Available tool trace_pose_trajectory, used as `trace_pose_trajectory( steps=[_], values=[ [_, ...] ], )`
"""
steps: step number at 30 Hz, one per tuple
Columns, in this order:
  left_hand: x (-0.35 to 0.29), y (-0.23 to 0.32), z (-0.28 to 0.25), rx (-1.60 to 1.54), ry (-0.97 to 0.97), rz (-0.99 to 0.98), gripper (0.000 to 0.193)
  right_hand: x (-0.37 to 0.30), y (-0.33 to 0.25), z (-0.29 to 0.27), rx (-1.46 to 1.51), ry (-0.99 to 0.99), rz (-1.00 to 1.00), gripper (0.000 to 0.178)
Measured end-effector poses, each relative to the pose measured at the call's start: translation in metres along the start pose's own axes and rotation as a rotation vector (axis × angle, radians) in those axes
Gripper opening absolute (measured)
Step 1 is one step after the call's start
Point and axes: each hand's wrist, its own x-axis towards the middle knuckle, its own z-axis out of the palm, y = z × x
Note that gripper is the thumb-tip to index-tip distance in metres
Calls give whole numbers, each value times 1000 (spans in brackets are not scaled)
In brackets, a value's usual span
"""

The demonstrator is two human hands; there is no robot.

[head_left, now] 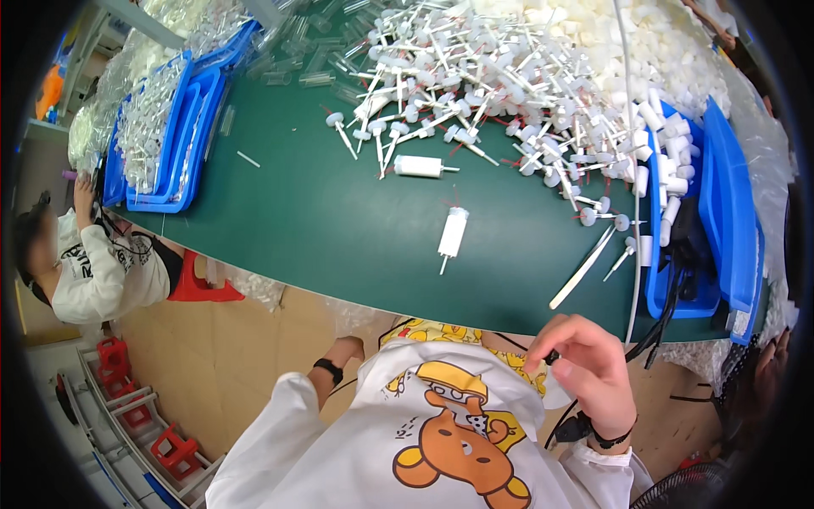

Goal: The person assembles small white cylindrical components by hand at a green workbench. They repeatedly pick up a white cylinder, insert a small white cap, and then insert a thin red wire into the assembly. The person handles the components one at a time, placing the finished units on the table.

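Note:
My right hand is just off the table's near edge, fingers curled in toward the thumb. Between their tips shows a small black thing too small to name. My left hand hangs low beside my lap, below the table edge; its fingers are hidden. On the green table lie two white cylinders with thin rods sticking out, one nearer and one farther. White-tipped tweezers lie just beyond my right hand. Past them spreads a heap of white stems with round caps and red wires.
At right, a blue bin stands by white sleeves and black cables. A pale cable crosses the table. Blue trays with parts stand at left, where another person sits. Clear tubes lie behind.

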Motion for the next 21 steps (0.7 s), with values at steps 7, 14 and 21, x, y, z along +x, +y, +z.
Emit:
trace_pose_trajectory(
  steps=[7, 14, 21],
  values=[
    [-209, 83, -166, -115, 663, 457, 26, 25, -18, -15, -879, 130, -126, 13],
    [-329, 144, -248, -366, 653, 1214, 11, 102, -13, -40, -1429, 611, -428, 18],
    [-325, 178, -270, -507, 875, 1130, 9, 118, -18, -56, -1424, 680, -233, 30]
  ],
)
